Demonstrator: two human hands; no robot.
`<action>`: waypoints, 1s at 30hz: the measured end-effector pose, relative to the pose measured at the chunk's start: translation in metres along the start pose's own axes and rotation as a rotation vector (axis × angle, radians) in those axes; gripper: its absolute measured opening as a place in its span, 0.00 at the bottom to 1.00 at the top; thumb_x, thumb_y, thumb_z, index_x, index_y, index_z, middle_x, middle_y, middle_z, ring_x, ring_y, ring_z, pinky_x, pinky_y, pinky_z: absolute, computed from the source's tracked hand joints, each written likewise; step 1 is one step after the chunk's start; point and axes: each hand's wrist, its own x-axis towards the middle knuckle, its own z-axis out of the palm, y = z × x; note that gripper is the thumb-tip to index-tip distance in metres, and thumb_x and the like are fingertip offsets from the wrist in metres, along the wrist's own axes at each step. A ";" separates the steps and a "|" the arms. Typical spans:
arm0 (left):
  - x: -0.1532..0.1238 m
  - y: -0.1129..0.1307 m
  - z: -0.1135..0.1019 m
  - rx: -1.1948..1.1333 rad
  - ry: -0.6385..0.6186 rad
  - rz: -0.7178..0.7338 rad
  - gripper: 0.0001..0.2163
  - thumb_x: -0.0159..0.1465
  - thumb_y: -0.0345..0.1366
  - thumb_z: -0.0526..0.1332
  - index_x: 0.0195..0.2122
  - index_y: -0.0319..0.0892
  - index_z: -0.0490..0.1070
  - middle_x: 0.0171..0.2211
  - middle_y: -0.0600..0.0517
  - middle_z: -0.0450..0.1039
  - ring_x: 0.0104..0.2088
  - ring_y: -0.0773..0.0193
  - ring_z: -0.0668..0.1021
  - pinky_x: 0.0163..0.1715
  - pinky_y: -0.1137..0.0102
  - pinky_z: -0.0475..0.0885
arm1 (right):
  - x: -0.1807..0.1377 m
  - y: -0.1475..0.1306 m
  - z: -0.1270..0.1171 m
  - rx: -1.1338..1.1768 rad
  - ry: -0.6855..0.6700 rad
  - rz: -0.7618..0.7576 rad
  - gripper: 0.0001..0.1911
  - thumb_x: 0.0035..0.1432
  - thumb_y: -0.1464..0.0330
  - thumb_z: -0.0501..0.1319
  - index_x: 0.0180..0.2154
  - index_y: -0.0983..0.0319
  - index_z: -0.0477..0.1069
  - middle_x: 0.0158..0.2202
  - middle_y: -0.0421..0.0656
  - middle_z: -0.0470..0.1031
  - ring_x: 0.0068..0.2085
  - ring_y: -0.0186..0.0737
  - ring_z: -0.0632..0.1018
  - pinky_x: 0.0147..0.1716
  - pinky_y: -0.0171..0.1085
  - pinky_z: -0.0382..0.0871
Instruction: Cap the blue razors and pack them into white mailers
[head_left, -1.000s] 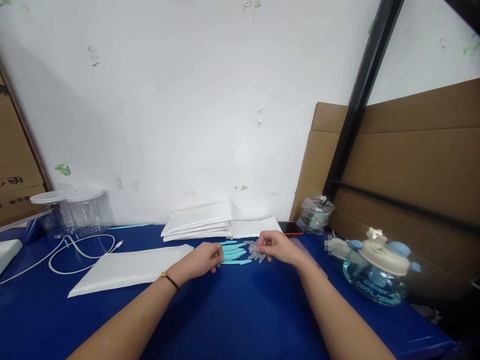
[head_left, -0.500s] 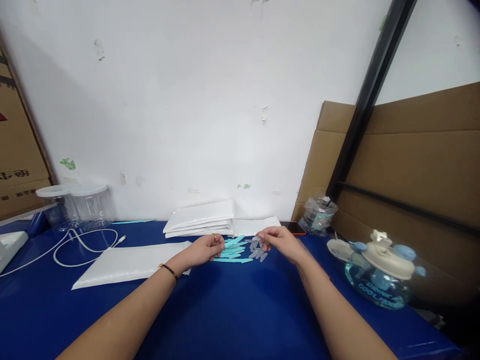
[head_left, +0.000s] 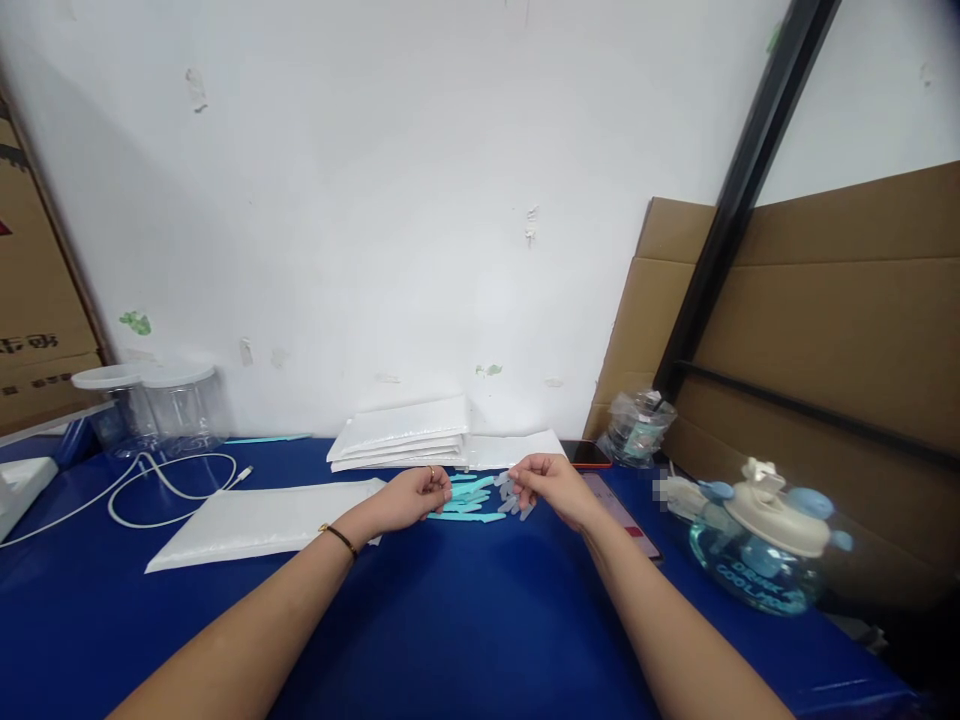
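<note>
My left hand (head_left: 420, 497) is closed in a pinch on a slim teal stick (head_left: 474, 485) that looks like an eyebrow razor, its free end pointing right. Beneath and beside it lie several more teal razors (head_left: 465, 506) on the blue table. Thumb and fingertips of my right hand (head_left: 547, 482) pinch a small grey translucent cap (head_left: 503, 480), partly covered by the fingers. Just below that hand is a small pile of similar grey caps (head_left: 513, 503). The two hands are a short gap apart.
A white padded envelope (head_left: 277, 518) lies left, with a stack of them (head_left: 405, 432) by the wall. Around are a white cable (head_left: 169, 490), clear lidded jars (head_left: 180, 405), a phone (head_left: 622, 515), a bagged cup (head_left: 639, 430) and a water bottle (head_left: 769, 550).
The teal razor at my left hand has tipped lower, toward the pile. My right hand has shifted slightly left and down, closer to it. More of the phone shows beside my right forearm.
</note>
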 end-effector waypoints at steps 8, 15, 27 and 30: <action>0.000 0.001 0.002 0.013 -0.003 0.001 0.18 0.56 0.53 0.55 0.32 0.41 0.62 0.24 0.55 0.64 0.23 0.69 0.65 0.24 0.75 0.60 | 0.001 0.004 0.005 0.035 -0.035 0.013 0.19 0.45 0.55 0.65 0.27 0.66 0.69 0.22 0.41 0.74 0.18 0.30 0.73 0.17 0.29 0.62; -0.001 0.003 0.004 0.025 0.000 0.009 0.18 0.57 0.53 0.54 0.32 0.41 0.62 0.25 0.55 0.65 0.24 0.69 0.66 0.24 0.75 0.61 | 0.000 0.001 0.006 0.054 -0.030 0.014 0.19 0.45 0.56 0.65 0.26 0.66 0.69 0.21 0.40 0.73 0.17 0.29 0.72 0.17 0.28 0.60; -0.002 0.005 0.002 0.028 0.007 0.010 0.16 0.57 0.50 0.55 0.32 0.41 0.63 0.25 0.54 0.66 0.25 0.69 0.66 0.24 0.75 0.61 | -0.001 0.002 0.008 0.039 -0.039 0.002 0.19 0.46 0.55 0.65 0.26 0.66 0.69 0.22 0.40 0.74 0.17 0.29 0.72 0.17 0.29 0.61; -0.002 0.005 0.005 0.024 -0.022 0.000 0.14 0.57 0.48 0.55 0.32 0.41 0.64 0.25 0.54 0.67 0.24 0.69 0.68 0.24 0.75 0.63 | -0.003 0.001 0.013 0.002 -0.082 0.027 0.19 0.46 0.54 0.65 0.28 0.66 0.70 0.22 0.40 0.74 0.18 0.29 0.72 0.17 0.29 0.60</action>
